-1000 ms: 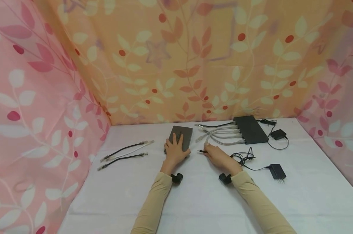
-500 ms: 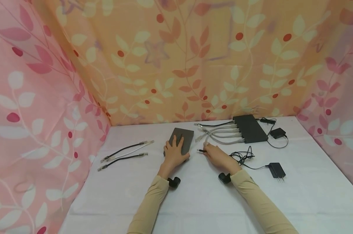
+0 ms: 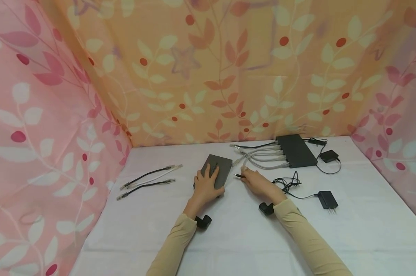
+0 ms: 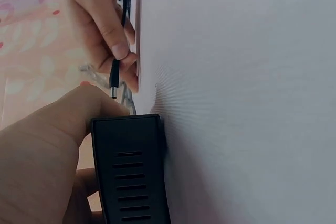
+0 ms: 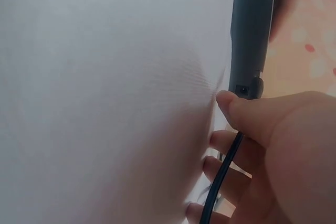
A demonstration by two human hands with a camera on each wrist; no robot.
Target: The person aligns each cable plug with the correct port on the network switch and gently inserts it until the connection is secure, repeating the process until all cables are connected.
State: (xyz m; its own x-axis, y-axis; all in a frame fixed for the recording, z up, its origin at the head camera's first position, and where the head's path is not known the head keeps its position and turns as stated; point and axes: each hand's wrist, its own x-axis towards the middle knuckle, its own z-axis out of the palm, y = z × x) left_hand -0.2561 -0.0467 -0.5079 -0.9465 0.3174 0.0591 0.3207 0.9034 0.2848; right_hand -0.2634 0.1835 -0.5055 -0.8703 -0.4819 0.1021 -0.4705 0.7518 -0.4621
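Observation:
My left hand [image 3: 205, 188] lies over a dark grey network switch [image 3: 224, 170] and grips it, fingers spread on its top and thumb at its near right edge. In the left wrist view the switch's slotted side [image 4: 132, 182] faces the camera. My right hand [image 3: 259, 186] pinches a black power cable just behind its barrel plug [image 3: 238, 175], which points left toward the switch with a gap between them. The right wrist view shows a small round power socket [image 5: 242, 89] at the switch's end, close to my right thumb; the plug is hidden there.
A second black switch [image 3: 296, 150] stands at the back right, with several grey network cables [image 3: 263, 157] plugged in. Its power adapter [image 3: 329, 156] lies beside it. Another adapter [image 3: 328, 200] ends the held cable. Short patch cables [image 3: 147, 184] lie at left. Patterned curtains [image 3: 180, 76] enclose the table.
The left hand has turned the switch clockwise and drawn it slightly toward me and right, nearer the plug. The right hand keeps its pinch on the cable, almost still.

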